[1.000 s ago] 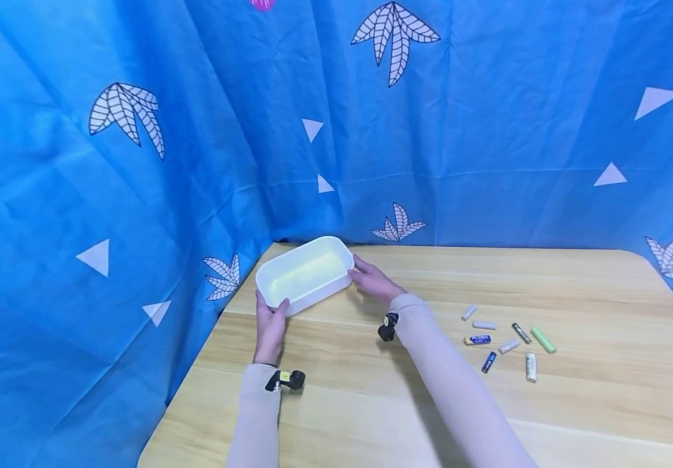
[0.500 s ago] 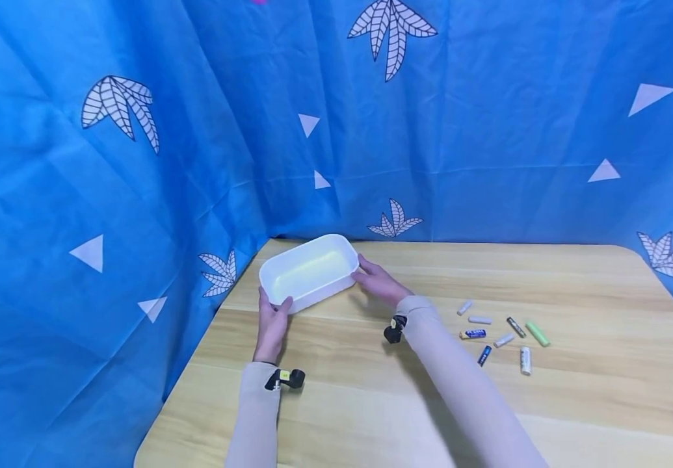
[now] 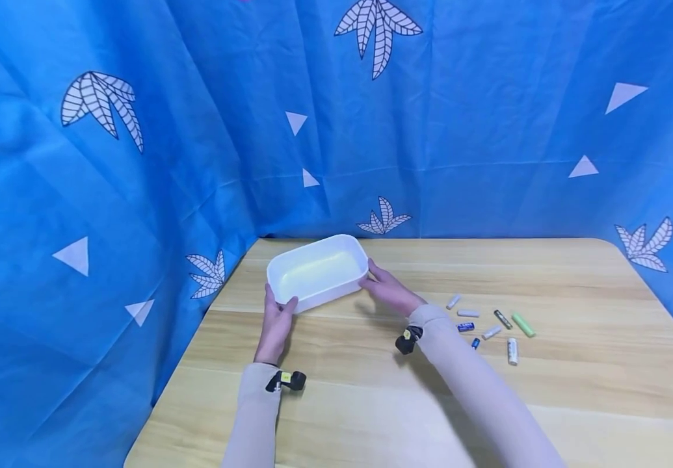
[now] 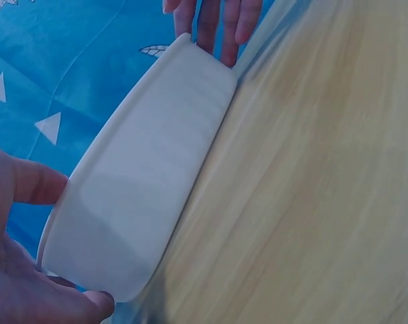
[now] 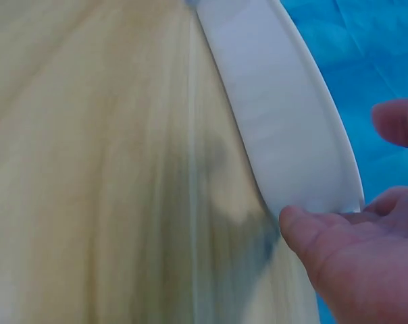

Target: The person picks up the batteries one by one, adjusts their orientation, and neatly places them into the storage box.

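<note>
A white rectangular plastic tub [image 3: 329,296] with rounded corners is held between both hands near the table's far left corner. Its bottom inside is bare. My left hand [image 3: 277,322] grips the near left corner, the thumb on the outer wall and fingers round the left end. At the right end, my right hand [image 3: 391,290] holds the end wall near its front corner. In the left wrist view the left hand [image 4: 28,270] spreads round one end of the tub [image 4: 143,162]. The right wrist view shows fingertips [image 5: 295,226] against the end wall, low near the base.
Several loose batteries lie right of the right sleeve, among them a green one [image 3: 523,325], a white one [image 3: 512,351] and a blue one [image 3: 465,327]. The wooden table [image 3: 359,403] meets a blue patterned curtain [image 3: 476,117] at the back and left.
Both hands have carried the tub a little to the right over the table. The view has turned slightly right, and the right sleeve now comes nearer to the batteries, overlapping some.
</note>
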Motion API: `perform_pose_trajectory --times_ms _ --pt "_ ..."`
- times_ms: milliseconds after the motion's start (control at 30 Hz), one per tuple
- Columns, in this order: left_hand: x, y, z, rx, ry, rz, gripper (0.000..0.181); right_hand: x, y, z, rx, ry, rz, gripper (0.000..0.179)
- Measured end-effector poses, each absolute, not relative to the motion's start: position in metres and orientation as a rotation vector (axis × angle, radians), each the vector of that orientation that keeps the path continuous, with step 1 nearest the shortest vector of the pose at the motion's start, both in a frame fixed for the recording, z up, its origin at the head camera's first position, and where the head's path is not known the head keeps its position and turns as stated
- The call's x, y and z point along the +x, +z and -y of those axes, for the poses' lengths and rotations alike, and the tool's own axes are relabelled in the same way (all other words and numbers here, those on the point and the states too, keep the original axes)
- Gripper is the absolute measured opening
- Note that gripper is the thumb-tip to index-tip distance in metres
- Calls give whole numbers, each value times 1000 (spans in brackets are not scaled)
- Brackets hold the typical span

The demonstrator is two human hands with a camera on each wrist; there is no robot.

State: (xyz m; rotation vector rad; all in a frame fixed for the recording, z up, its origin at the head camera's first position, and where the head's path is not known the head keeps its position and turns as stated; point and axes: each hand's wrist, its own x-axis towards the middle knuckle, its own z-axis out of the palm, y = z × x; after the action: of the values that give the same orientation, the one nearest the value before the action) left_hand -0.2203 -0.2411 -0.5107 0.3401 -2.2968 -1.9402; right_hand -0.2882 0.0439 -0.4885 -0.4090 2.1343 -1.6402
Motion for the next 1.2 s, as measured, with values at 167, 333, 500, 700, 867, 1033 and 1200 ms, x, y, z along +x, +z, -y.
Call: perform_pose_trajectory --times_ms 167,333,500,700,867,1033,1200 --pt "-222 -510 235 245 -1961 2330 91 -274 -487 -57 -374 -1658 -2124 82" --pt "-224 -510 230 178 -1984 2394 91 -260 -486 -71 -371 -1716 -2074 86" --pt "-227 -510 226 112 -2016 2441 92 -244 -489 -82 -355 -1736 -2068 85" --pt "-229 -513 219 22 -2042 2477 89 -223 -491 -90 -350 -1787 -2041 89" --pt "-227 -513 213 -4 -2061 2499 89 -208 -491 -94 -317 -1791 -2051 93" --pt "-226 -513 210 -66 -2073 2524 89 -195 -489 -98 -305 -1784 -2088 92" --pt "-226 -514 206 -136 -2079 2553 88 -185 -490 -102 -245 -1767 -2115 92"
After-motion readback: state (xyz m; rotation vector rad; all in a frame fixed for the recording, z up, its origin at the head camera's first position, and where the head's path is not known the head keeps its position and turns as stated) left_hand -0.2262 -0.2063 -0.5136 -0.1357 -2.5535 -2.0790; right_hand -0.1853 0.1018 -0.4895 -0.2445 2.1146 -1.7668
